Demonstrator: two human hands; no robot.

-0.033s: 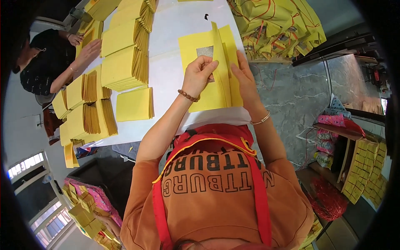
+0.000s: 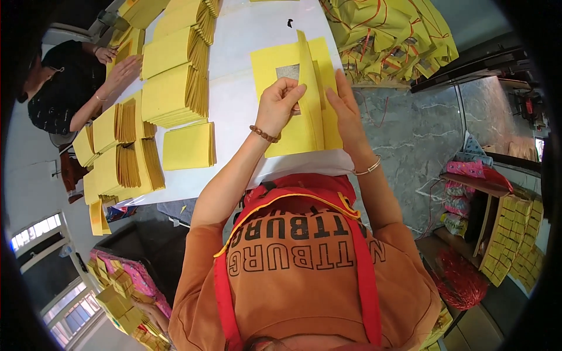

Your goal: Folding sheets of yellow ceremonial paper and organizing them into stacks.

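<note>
A yellow paper sheet (image 2: pixel 270 67) with a grey, silvery patch lies near the table's front edge, its middle raised in an upright fold. My left hand (image 2: pixel 280 102), closed, covers part of the patch, thumb and fingers pinching the paper beside that fold. On the far side of the fold, more yellow paper (image 2: pixel 332 131) lies flat. My right hand (image 2: pixel 348 114) is open at the paper's right edge, fingers stretched out and thumb against the paper. How many layers lie under my hands I cannot tell.
Stacks of folded yellow paper (image 2: pixel 172 93) fill the table's left side, with a smaller stack (image 2: pixel 187 146) nearer me. Across the left edge, another person's hand (image 2: pixel 124 73) rests by the stacks. Yellow bundles with red string (image 2: pixel 389 38) are piled beyond the right edge.
My right hand has shifted very slightly to the right. My left hand keeps its pinch on the yellow paper.
</note>
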